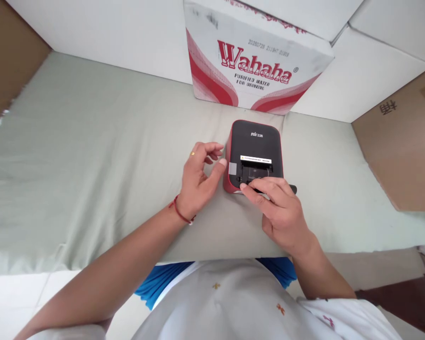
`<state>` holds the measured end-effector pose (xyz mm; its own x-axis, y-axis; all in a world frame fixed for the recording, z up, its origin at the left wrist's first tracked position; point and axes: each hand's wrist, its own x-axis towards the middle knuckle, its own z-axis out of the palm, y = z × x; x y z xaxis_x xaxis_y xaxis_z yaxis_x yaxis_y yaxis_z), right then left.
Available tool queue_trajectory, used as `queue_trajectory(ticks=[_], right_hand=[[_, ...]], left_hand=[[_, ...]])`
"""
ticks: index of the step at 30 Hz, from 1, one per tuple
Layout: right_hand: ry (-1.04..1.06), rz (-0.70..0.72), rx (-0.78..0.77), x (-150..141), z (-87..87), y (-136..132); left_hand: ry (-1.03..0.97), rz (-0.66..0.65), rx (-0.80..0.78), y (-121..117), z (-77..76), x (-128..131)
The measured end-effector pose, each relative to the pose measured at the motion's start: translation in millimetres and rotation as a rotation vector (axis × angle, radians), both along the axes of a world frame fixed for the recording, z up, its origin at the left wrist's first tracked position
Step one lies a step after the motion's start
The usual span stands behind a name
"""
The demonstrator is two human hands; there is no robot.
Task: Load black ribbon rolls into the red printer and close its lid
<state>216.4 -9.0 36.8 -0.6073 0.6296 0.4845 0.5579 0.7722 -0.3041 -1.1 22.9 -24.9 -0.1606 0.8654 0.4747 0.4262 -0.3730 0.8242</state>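
A small black device with red sides (257, 141), box-shaped like a receipt printer, lies on the cloth. Across its top runs a white label strip (255, 159), with a dark recess (257, 172) below it. My left hand (200, 179) is beside its left edge, fingers loosely curled and thumb apart, holding nothing. At the front edge, my right hand (278, 203) has thumb and fingers drawn together over the recess. A black rounded end (293, 189) juts out past those fingers on the right; I cannot tell whether it is held or belongs to the device.
A white and red Wahaha water carton (255, 61) stands behind the device. Pale green cloth (102, 141) covers the table. Brown cardboard boxes stand at the left (10, 52) and right (400, 141), and white panels (120, 33) close off the back.
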Motion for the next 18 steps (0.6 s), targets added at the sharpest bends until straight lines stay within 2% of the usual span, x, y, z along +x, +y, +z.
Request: queue_trajectory(ticks=[3, 6, 14, 16, 18], right_hand=[[-0.017, -0.020, 0.004, -1.1, -1.4, -4.5], [0.003, -0.027, 0.001, -2.5, -3.9, -6.6], [0.067, -0.025, -0.028, -0.2, -14.8, -9.8], [0.073, -0.012, -0.022, -0.4, -14.4, -9.0], [0.074, -0.002, -0.024, -0.8, -11.4, -8.1]], left_hand=[[-0.244, -0.185, -0.147, 6.7, -8.3, 4.8], [-0.385, -0.288, -0.249, 12.9, -16.3, 5.6], [-0.246, -0.450, -0.194, 31.1, -20.0, -3.6], [-0.223, -0.438, -0.158, 34.5, -20.8, -1.8], [-0.126, -0.343, -0.073, 37.6, -22.9, 0.2]])
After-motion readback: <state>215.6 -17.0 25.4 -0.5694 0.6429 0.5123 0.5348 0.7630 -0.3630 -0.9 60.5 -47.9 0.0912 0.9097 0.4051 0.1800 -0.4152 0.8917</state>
